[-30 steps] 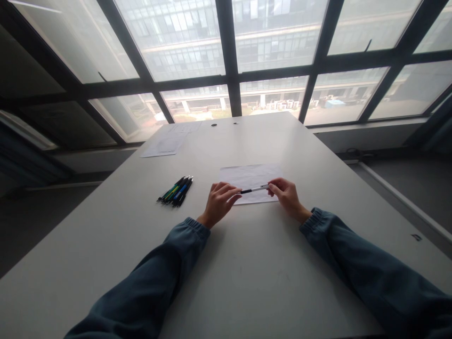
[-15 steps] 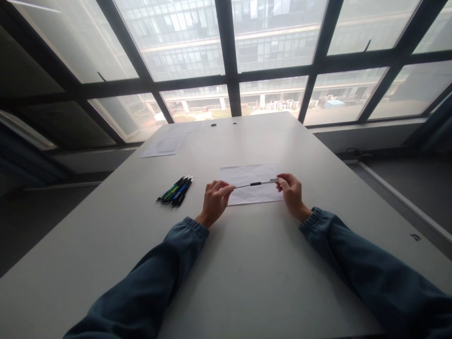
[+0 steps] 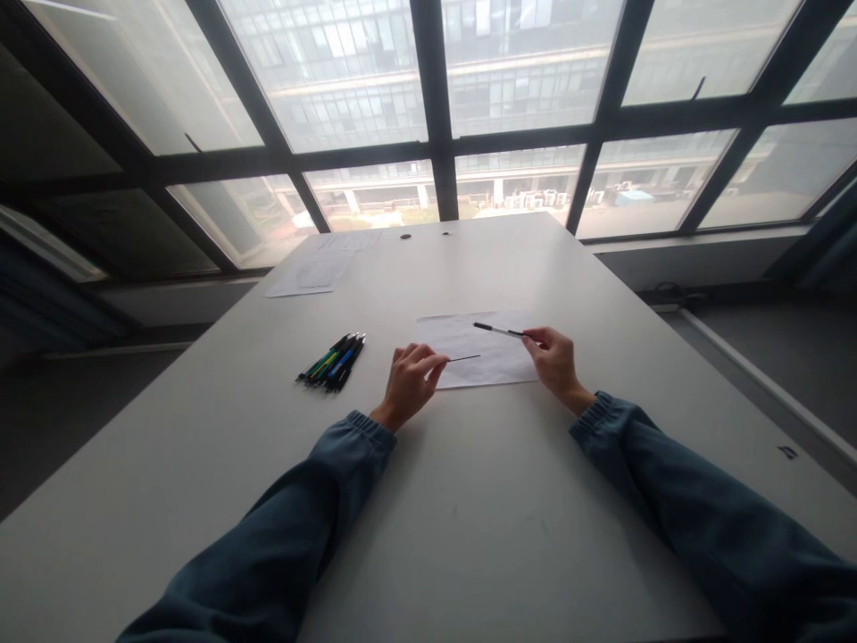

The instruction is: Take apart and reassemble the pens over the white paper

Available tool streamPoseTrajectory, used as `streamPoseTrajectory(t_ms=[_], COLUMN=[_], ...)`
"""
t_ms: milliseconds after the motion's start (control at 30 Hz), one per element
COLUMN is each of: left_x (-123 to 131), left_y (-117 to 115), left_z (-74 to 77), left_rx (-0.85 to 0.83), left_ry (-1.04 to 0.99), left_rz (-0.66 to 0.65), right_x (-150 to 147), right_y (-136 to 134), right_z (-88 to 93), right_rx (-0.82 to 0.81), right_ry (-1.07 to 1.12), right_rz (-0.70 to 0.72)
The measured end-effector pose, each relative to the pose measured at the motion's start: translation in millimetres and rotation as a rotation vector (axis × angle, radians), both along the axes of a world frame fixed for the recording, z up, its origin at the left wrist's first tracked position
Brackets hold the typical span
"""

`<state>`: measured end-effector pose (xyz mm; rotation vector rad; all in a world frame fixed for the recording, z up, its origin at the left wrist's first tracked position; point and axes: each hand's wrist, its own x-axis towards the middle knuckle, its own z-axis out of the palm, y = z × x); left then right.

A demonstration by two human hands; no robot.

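Between its fingertips my left hand (image 3: pixel 410 379) pinches a thin dark rod (image 3: pixel 464 358), like a pen refill, which points right. My right hand (image 3: pixel 554 362) is closed on the rear end of a pen barrel (image 3: pixel 496 329) with a black grip and a pale body; its front end points left and slightly up. The rod and the barrel are apart. Both are over a white paper sheet (image 3: pixel 482 375) on the table. Left of my left hand lies a bunch of several pens (image 3: pixel 332 362), mostly black, with green, yellow and blue parts.
The white table (image 3: pixel 428 518) reaches toward large windows. More papers (image 3: pixel 308 271) lie at its far left. Two small round fittings are near the far edge, and a small dark object (image 3: pixel 787 452) is at the right edge.
The pen barrel and the thin rod, in line and meeting before, are now separate. The barrel's front end has swung up and away, while my left hand has barely moved.
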<state>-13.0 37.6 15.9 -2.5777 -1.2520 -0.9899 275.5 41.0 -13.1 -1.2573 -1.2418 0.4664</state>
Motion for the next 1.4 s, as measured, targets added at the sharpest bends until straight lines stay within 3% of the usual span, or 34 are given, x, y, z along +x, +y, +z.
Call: streamPoseTrajectory(t_ms=[200,433,567,800,933,1200,1400], left_x=[2,4,7,10,10,10,6], left_y=[2,3,0,-3,-2,0,0], left_z=[0.0,-4.4,-5.9,-3.3,-4.3,-1.3,-2.6], left_rx=[-0.063,-0.102,-0.119,-0.143,-0.143,-0.107,-0.109], left_ry=[0.101,0.159,0.155,0.169,0.159,0.16,0.161], left_rz=[-0.075,-0.133,-0.143,-0.148,-0.135,-0.127,-0.076], right_x=[-2,-13,-19,-10,-11,-30,-20], right_y=[2,7,9,13,7,-10,-11], right_z=[-0.8,3.1,5.4,-2.3,2.9,20.8,17.6], right_rx=[0.003,0.033,-0.03,0.0,0.065,0.161,0.155], right_ry=[-0.299,-0.405,-0.447,-0.648,-0.708,-0.888,-0.895], right_rz=[0.093,0.194,0.225,0.192,0.166,0.467,0.391])
